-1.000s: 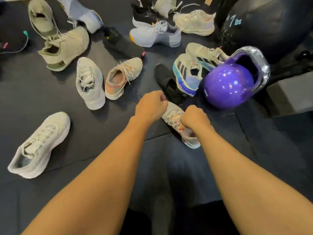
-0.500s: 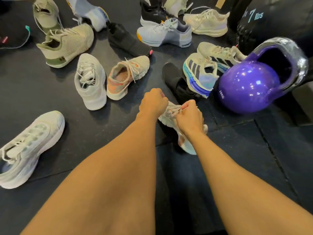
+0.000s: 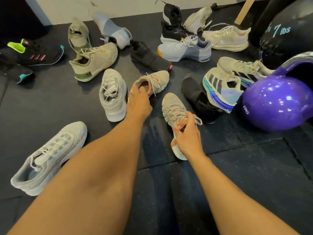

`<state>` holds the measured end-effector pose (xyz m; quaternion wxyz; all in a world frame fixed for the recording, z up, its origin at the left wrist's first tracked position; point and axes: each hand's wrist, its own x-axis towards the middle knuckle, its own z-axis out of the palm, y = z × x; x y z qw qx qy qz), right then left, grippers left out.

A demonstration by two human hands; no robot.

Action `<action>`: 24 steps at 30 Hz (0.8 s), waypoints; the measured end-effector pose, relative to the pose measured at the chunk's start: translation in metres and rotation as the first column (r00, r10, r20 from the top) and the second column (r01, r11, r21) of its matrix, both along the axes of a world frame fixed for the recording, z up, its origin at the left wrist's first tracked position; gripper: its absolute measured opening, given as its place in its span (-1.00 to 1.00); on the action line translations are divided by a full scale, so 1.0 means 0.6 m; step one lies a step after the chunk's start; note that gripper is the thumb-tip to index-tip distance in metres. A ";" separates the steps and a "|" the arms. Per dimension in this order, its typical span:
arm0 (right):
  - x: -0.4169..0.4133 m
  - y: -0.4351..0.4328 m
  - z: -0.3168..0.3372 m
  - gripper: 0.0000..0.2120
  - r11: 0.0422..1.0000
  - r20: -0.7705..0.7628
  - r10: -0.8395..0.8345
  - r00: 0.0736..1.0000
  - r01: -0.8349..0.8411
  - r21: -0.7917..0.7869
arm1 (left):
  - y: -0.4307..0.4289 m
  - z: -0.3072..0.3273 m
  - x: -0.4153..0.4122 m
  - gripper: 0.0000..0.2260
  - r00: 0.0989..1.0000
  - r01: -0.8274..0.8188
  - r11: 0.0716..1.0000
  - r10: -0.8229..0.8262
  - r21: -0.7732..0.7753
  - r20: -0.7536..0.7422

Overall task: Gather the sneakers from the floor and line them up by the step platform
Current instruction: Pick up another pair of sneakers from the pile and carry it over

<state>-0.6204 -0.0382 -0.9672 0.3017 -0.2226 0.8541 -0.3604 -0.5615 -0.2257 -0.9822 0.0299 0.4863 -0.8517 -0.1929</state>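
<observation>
Beige knit sneaker with coral lining [image 3: 172, 107] sits just in front of the person, toe pointing away. The right hand [image 3: 188, 138] grips it at the tongue and laces, fingers curled round the upper. Whether its sole rests on the black rubber floor mat [image 3: 50, 102] or hangs just above it cannot be told. Up and to the left lies the matching beige knit sneaker [image 3: 155, 80], toe angled up and to the right. The left hand [image 3: 138, 102] holds it at the heel, fingers hooked over the collar into the opening.

Around this pair the other shoes lie scattered. A white lace-up sneaker [image 3: 112, 97] is just beside the left hand. A pale grey mesh sneaker [image 3: 50, 158] lies nearer, by the left forearm. To the right, a black slip-on sneaker [image 3: 198, 99] touches a white striped sneaker with a blue sole [image 3: 221, 89], which leans against a glossy purple kettlebell [image 3: 277, 106] marked 20KG.

Farther back lie an olive-beige mesh sneaker [image 3: 94, 60], another black sneaker [image 3: 149, 56] and a grey sneaker with an orange toe [image 3: 186, 50]. More shoes lie behind them, near the wall. A black ball [image 3: 288, 34] marked 7 lbs stands at the upper right.
</observation>
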 end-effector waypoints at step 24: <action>0.017 0.061 -0.006 -0.71 0.781 -0.128 0.440 0.889 -0.309 0.543 | -0.047 0.100 0.144 -0.68 0.199 0.153 0.363 0.900 0.919 -0.388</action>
